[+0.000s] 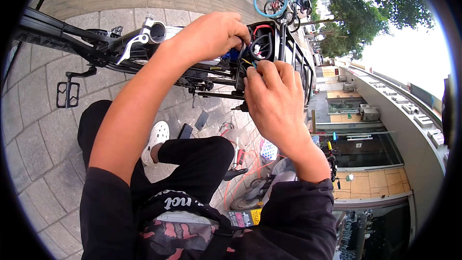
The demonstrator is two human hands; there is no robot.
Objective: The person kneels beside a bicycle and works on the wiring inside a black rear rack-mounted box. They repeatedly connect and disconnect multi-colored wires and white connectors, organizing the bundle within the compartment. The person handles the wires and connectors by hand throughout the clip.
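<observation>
Both my hands are at an open black box (267,25) on the rear of a black bicycle (77,33). Black cables (263,50), a red wire and small white connectors fill the box. My left hand (216,36) reaches over from the left, its fingers pinched around a dark cable at the box's near side. My right hand (273,91) is curled at the lower edge, beside thin yellow and blue wires. Its fingertips are partly hidden, so what it grips is unclear. Left of my forearm, the open silver seat tube (157,32) shows its quick-release lever (138,43).
A black pedal (68,95) sticks out at the left. Dark flat pieces (201,120), a clear plastic bag (237,138), a red-handled tool (240,157) and an orange cord (257,156) lie on the paving by my knee. Parked bicycles (272,0) stand farther off.
</observation>
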